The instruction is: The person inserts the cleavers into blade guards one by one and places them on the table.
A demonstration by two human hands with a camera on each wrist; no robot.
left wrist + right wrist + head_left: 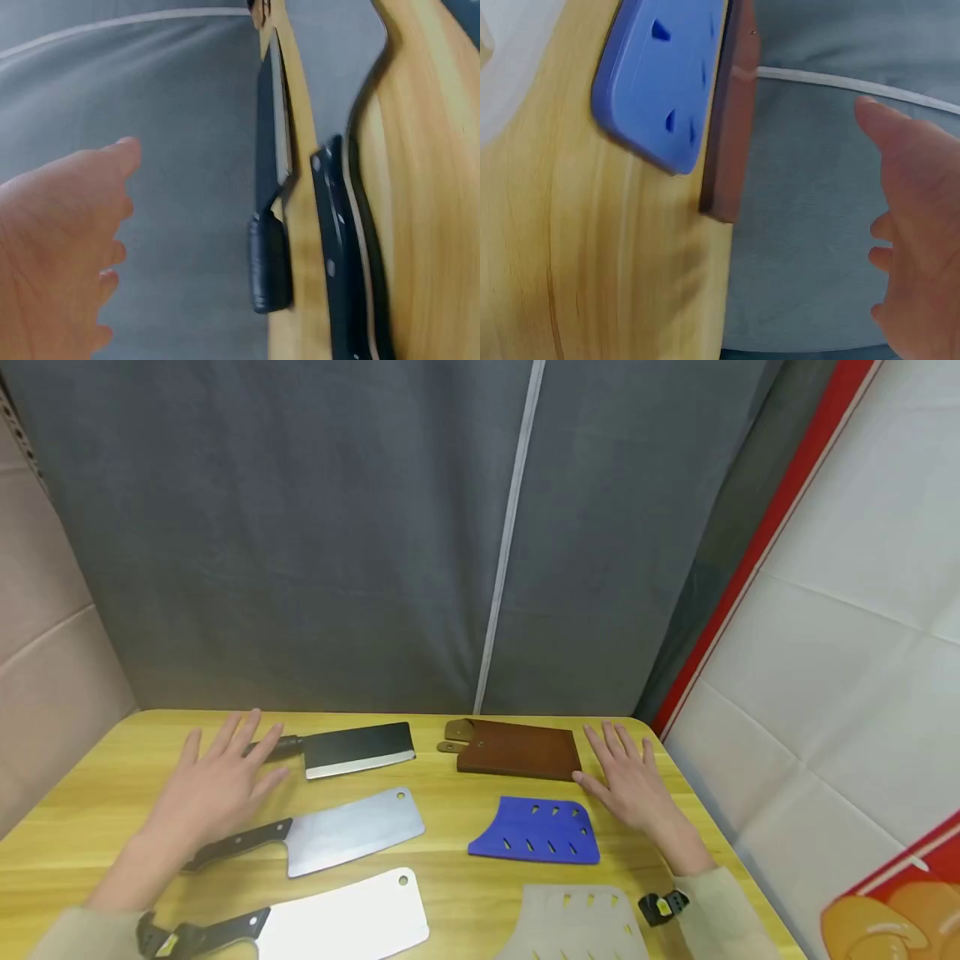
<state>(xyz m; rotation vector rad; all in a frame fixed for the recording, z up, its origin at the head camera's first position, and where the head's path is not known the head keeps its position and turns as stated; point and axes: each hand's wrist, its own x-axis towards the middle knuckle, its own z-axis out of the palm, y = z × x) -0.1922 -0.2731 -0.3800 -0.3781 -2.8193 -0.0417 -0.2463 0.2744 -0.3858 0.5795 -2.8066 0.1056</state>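
My left hand (212, 785) is spread above the table's left side and holds nothing. In the head view it overlaps the handle of a dark-bladed cleaver (358, 750). Below that lies a grey steel cleaver (352, 833) with a black riveted handle, and nearest me a bright-bladed cleaver (345, 918). On the right, my right hand (628, 777) is also spread and empty, its thumb by the end of a brown leather knife sheath (521, 749). A blue blade guard (540, 831) with small slots and a whitish translucent blade guard (573, 922) lie nearer me.
The wooden table (450, 802) has rounded far corners. A grey curtain (337, 543) with a pale vertical strip hangs behind it. White panels stand at both sides, the right panel (840, 693) bordered in red.
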